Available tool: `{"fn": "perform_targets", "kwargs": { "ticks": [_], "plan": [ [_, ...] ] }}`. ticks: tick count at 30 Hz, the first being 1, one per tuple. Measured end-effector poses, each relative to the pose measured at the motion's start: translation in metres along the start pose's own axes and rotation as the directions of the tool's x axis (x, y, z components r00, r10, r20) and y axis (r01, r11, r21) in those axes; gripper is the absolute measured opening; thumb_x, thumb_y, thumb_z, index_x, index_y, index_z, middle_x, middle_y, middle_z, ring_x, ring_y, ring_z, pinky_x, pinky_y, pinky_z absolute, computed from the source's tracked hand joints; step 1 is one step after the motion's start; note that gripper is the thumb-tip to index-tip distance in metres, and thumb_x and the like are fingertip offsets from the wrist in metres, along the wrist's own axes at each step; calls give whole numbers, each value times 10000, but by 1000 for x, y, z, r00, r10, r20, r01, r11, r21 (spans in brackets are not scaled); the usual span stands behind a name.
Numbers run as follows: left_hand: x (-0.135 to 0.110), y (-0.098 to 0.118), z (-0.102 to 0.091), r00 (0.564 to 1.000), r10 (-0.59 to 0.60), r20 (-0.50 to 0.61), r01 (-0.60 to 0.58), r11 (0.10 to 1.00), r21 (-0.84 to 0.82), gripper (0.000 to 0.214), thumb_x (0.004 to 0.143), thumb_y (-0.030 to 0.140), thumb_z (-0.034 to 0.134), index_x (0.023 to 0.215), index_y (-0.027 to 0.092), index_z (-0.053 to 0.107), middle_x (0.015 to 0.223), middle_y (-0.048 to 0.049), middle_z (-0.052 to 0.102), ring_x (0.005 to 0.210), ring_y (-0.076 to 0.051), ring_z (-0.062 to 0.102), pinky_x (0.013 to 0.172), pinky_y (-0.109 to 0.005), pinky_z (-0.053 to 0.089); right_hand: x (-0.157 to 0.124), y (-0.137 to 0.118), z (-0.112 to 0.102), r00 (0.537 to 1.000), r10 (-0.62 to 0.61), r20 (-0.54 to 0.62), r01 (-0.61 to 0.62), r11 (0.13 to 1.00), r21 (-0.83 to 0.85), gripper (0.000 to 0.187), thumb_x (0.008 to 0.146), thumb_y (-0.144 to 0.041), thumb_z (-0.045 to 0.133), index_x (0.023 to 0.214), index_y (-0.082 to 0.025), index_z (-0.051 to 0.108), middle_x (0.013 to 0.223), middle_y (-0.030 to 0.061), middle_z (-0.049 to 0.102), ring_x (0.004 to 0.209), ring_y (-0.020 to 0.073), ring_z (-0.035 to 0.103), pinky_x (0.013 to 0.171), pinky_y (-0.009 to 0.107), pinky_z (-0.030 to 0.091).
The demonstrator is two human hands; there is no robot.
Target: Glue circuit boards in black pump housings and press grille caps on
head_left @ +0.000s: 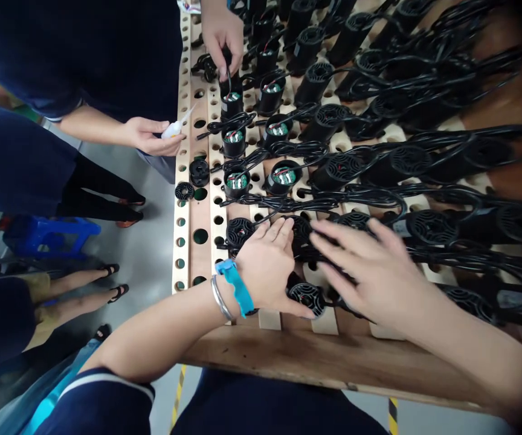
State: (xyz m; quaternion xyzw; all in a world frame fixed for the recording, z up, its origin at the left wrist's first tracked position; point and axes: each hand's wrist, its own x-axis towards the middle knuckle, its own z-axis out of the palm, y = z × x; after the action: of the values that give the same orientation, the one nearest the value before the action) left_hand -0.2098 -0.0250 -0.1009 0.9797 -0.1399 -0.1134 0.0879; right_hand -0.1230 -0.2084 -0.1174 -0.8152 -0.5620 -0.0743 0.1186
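My left hand (pixel 267 260), with a blue band and a silver bracelet at the wrist, reaches over black cylinders with slotted caps. Its fingers are stretched forward and its thumb is out to the side, beside a capped cylinder (pixel 309 296). What lies beneath the palm is hidden. To its right, my right hand (pixel 374 272) hovers with fingers spread, slightly blurred, near another slotted cap (pixel 301 228). Another capped cylinder (pixel 239 231) stands just beyond my left wrist. Black cables (pixel 283 199) lie between the rows.
Across the rack, a co-worker holds a white nozzle bottle (pixel 171 130) in one hand and a cable with the other hand (pixel 225 39). Uncapped cylinders (pixel 285 175) show green circuit boards. Loose slotted caps (pixel 184 191) lie on the perforated wooden rack (pixel 180 241). A wooden edge (pixel 288 353) runs before me.
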Motion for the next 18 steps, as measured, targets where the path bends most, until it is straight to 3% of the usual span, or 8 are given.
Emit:
{"fn": "perform_targets", "kwargs": {
  "ticks": [2, 4, 8, 11, 14, 18],
  "plan": [
    [2, 3, -2, 1000, -2, 25, 2, 1000, 16, 1237, 589, 867, 561, 1322, -125, 470, 1497, -344, 282, 1418, -410, 290, 1185, -443, 178, -2, 14, 0, 994, 86, -67, -85, 996, 20, 345, 957, -267, 395, 1180, -115, 610, 1274, 143, 596, 1137, 241, 568, 1045, 457, 350],
    [4, 7, -4, 999, -2, 45, 1, 999, 37, 1174, 590, 842, 586, 1290, -98, 523, 1496, -345, 283, 1411, -426, 296, 1178, -451, 187, 1, 29, 5, 989, 138, -56, -134, 989, 59, 374, 970, -331, 385, 1197, -136, 608, 1229, 129, 626, 1185, 245, 544, 1028, 454, 357],
    [8, 12, -7, 996, -6, 93, -1, 998, 69, 1112, 596, 809, 615, 1279, -66, 553, 1490, -333, 307, 1397, -455, 306, 1159, -495, 211, 19, 51, 20, 975, 186, 118, -206, 961, 185, 400, 964, -435, 360, 947, -230, 703, 1007, 81, 704, 1129, 248, 569, 1069, 543, 225],
    [10, 13, -8, 994, -7, 109, 1, 998, 57, 1111, 594, 802, 623, 1277, -72, 552, 1491, -338, 300, 1395, -465, 300, 1154, -501, 220, 36, 58, 19, 930, 206, 303, -301, 901, 313, 341, 931, -398, 425, 779, -220, 673, 942, 60, 700, 1001, 222, 597, 1065, 547, 200],
    [11, 13, -8, 994, -7, 107, 3, 999, 37, 1116, 591, 796, 628, 1266, -90, 553, 1486, -355, 292, 1395, -473, 293, 1158, -496, 214, 50, 60, 11, 886, 158, 436, -343, 855, 388, 262, 887, -365, 489, 767, -198, 653, 876, 52, 688, 880, 194, 602, 997, 466, 318],
    [12, 15, -6, 995, -12, 103, 9, 999, 36, 1106, 576, 785, 647, 1275, -67, 554, 1486, -338, 314, 1391, -485, 292, 1147, -530, 212, 60, 58, 5, 866, 200, 459, -396, 835, 382, 245, 848, -342, 523, 760, -168, 672, 810, 59, 676, 764, 173, 590, 777, 327, 426]
  ]
}}
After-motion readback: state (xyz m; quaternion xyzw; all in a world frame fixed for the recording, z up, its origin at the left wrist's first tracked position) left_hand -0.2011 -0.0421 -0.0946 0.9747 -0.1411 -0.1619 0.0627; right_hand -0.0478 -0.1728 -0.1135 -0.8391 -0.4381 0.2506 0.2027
